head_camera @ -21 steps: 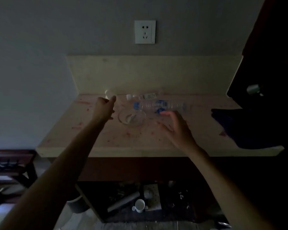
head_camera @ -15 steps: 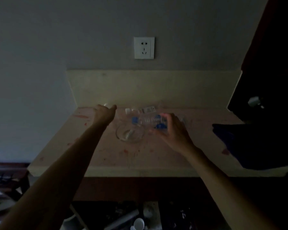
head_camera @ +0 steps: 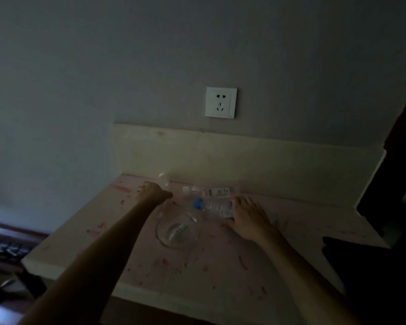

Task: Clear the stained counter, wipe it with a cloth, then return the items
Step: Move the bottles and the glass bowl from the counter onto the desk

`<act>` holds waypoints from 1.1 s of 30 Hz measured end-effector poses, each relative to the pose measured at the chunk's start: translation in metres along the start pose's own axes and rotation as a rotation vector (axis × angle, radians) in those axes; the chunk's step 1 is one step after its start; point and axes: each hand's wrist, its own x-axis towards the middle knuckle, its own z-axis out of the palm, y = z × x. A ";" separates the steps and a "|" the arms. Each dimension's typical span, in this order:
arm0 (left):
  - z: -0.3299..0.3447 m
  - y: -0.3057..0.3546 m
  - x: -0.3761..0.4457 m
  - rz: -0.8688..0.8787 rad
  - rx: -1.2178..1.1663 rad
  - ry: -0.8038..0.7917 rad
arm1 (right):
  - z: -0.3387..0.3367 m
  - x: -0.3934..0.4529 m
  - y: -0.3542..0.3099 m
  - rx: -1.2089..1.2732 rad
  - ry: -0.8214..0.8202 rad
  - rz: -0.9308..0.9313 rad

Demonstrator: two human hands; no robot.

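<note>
The pale counter (head_camera: pixel 220 273) is smeared with red stains. My right hand (head_camera: pixel 249 216) is closed over a clear plastic bottle with a blue cap (head_camera: pixel 211 206) that lies on its side. My left hand (head_camera: pixel 152 194) reaches to the back left, fingers curled at a small clear cup (head_camera: pixel 163 181); whether it grips the cup I cannot tell. A clear glass bowl (head_camera: pixel 177 231) sits between my arms. A second small bottle with a white cap (head_camera: pixel 206 191) lies by the backsplash.
A dark blue cloth (head_camera: pixel 352 256) lies at the counter's right end. A dark cabinet (head_camera: pixel 399 160) rises on the right. The backsplash (head_camera: pixel 244 160) and a wall socket (head_camera: pixel 220 102) are behind. A dark wooden piece of furniture (head_camera: pixel 7 245) stands at lower left.
My right hand moved forward and closed on the blue-capped bottle. My left hand stayed by the small cup. The camera tilted down and shifted.
</note>
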 end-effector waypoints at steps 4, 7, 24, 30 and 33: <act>-0.016 -0.017 -0.001 0.004 -0.131 0.035 | -0.012 -0.002 0.001 0.124 0.141 0.062; -0.043 -0.033 -0.020 0.060 -0.452 0.056 | -0.031 -0.003 -0.024 0.266 0.241 0.012; -0.139 -0.367 -0.276 -0.319 -0.947 0.569 | 0.060 -0.083 -0.385 1.266 -0.465 -0.417; -0.083 -0.507 -0.327 -0.763 -1.031 0.618 | 0.198 -0.146 -0.466 1.161 -1.000 -0.199; -0.083 -0.572 -0.325 -0.889 -1.123 0.614 | 0.234 -0.153 -0.517 1.071 -1.073 -0.146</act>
